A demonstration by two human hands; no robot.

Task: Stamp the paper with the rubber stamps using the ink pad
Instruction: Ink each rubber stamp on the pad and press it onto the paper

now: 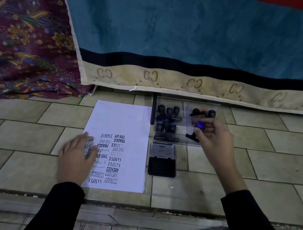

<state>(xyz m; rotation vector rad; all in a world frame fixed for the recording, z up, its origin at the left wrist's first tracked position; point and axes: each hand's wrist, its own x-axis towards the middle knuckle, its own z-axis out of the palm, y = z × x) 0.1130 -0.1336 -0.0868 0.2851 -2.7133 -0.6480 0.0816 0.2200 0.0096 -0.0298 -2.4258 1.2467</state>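
Observation:
A white sheet of paper (123,122) lies on the tiled floor, its lower half covered in black stamped words. My left hand (76,157) rests flat on the paper's lower left part. To the right of the sheet sits the ink pad (162,166), its lid (163,150) folded back. Behind it a clear plastic box (182,139) holds several rubber stamps (167,120) with black handles. My right hand (214,138) pinches a stamp with a blue-topped handle (200,125) over the box's right compartment, its base tilted down and left.
A black pen-like stick (153,109) lies between the paper and the box. A teal cloth with a beige border (188,85) hangs behind, a patterned maroon cloth (22,41) at the left. A tiled step edge (135,207) runs in front.

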